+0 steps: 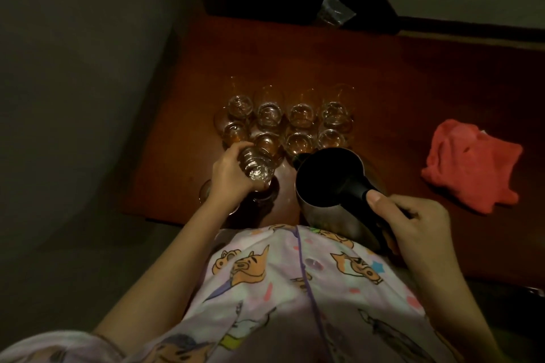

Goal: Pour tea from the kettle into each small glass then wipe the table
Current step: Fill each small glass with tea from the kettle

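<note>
L hand (233,177) grips glass (256,166) | R hand (413,224) grips kettle (333,186) handle — base hidden, dim

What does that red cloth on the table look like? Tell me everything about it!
The red cloth is soft-looking fabric, coral red, crumpled into a loose lumpy heap with folds and creases, not spread flat. It lies on the dark wooden table, off to the right of the glasses and the kettle, apart from them. Neither hand touches it, and nothing rests on it. A small pale bit, maybe a tag, shows near its top edge.
</note>
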Tool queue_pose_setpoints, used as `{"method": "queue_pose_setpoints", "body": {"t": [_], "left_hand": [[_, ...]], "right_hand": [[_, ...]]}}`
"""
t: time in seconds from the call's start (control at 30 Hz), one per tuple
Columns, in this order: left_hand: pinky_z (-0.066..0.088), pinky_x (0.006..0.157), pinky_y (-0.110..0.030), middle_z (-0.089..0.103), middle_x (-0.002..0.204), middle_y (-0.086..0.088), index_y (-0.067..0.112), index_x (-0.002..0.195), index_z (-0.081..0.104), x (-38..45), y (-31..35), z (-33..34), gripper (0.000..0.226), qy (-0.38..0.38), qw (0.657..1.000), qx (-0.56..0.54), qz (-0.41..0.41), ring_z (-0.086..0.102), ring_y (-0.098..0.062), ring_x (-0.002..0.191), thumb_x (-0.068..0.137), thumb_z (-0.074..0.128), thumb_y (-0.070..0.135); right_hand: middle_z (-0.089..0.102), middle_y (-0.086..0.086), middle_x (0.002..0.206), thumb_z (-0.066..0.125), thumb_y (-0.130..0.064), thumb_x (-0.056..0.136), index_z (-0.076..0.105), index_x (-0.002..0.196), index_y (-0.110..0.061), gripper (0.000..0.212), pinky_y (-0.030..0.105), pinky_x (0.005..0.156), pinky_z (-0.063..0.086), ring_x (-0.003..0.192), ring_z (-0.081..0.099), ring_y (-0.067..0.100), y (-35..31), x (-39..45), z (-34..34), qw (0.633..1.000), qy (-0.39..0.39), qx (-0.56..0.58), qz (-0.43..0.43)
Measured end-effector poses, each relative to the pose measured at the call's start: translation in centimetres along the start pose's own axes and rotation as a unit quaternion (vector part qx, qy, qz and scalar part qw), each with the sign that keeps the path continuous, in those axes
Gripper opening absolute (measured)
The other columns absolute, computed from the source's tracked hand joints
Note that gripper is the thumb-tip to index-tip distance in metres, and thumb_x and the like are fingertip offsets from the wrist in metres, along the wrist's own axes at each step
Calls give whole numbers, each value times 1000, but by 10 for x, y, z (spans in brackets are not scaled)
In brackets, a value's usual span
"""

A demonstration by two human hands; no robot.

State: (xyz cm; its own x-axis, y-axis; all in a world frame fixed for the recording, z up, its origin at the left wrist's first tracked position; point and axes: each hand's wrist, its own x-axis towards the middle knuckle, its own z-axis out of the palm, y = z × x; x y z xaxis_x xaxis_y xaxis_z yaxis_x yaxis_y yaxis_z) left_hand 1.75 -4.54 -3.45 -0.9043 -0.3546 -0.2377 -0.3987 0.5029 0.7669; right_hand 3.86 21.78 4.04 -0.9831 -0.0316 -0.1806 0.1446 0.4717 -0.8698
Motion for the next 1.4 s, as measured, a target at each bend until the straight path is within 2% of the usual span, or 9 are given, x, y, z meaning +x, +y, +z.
{"method": "queue_pose_setpoints", "body": {"t": [0.37, 0.47, 0.57, 0.67, 0.87, 1.0, 1.1, 1.17, 1.4], "left_hand": [[43, 90, -27, 57, 122, -4, 20, 122, 50, 12, -13, -7, 81, 65, 996, -10, -60, 54, -20, 112, 52, 85, -1], [45, 94, -34, 57, 123, -5, 21, 123, 49, 18, -15, -10, 81, 86, 993, -14, -86, 53, -24, 114, 54, 84, -1], [44, 91, -32, 56, 124, -6, 22, 126, 47, 24, -20, -13, 77, 96, 988, -10, -122, 52, -26, 116, 61, 80, -3], [42, 88, -30, 56, 125, -5, 21, 125, 47, 26, -21, -15, 77, 92, 987, -6, -134, 52, -25, 116, 60, 81, -2], [43, 89, -33, 52, 129, -9, 19, 130, 43, 31, -19, -22, 82, 39, 987, 20, -158, 50, -29, 117, 61, 80, -3], [43, 101, -45, 48, 134, -8, 20, 137, 36, 35, -15, -25, 91, 7, 984, -20, -177, 45, -29, 123, 60, 86, 22], [40, 103, -41, 51, 126, 2, 17, 138, 37, 41, -6, -24, 78, 57, 984, -87, -148, 47, -19, 117, 73, 76, 36], [40, 102, -40, 53, 128, -2, 17, 138, 36, 50, -1, -24, 74, 68, 984, -86, -138, 49, -22, 118, 77, 74, 32], [37, 105, -49, 43, 138, -13, 18, 143, 25, 79, 1, -21, 95, 29, 989, 8, -144, 42, -34, 126, 66, 80, 15]], "right_hand": [[28, -1, 39, 57, -58, 67, 41, 42, -13, 55, 33, 49, 22, 39, 25, 12, -1, 19, -11, 999, -36, -11, -6], [30, 1, 38, 57, -59, 67, 43, 40, -16, 52, 33, 48, 22, 38, 26, 12, -2, 21, -13, 999, -46, -17, -13], [31, 4, 38, 57, -58, 68, 42, 41, -14, 54, 40, 44, 25, 38, 27, 14, -3, 23, -16, 998, -51, -28, -20], [30, 4, 38, 56, -59, 67, 42, 45, -6, 59, 42, 44, 25, 38, 28, 15, -2, 25, -17, 998, -52, -31, -22], [29, 2, 38, 57, -59, 66, 42, 43, -9, 57, 33, 47, 21, 38, 26, 14, -2, 25, -16, 998, -60, -21, -24], [31, 4, 36, 56, -60, 65, 42, 39, -14, 55, 31, 46, 23, 36, 28, 13, -3, 25, -16, 997, -63, -32, -31], [30, 2, 36, 57, -60, 65, 40, 38, -15, 55, 33, 47, 23, 37, 27, 15, -3, 26, -17, 997, -62, -30, -25], [30, 1, 37, 57, -60, 65, 39, 41, -10, 59, 34, 47, 23, 37, 27, 16, -2, 27, -18, 997, -62, -33, -24], [29, 3, 39, 57, -61, 65, 39, 44, -3, 64, 34, 47, 22, 38, 26, 17, -3, 26, -20, 997, -59, -39, -25]]}}
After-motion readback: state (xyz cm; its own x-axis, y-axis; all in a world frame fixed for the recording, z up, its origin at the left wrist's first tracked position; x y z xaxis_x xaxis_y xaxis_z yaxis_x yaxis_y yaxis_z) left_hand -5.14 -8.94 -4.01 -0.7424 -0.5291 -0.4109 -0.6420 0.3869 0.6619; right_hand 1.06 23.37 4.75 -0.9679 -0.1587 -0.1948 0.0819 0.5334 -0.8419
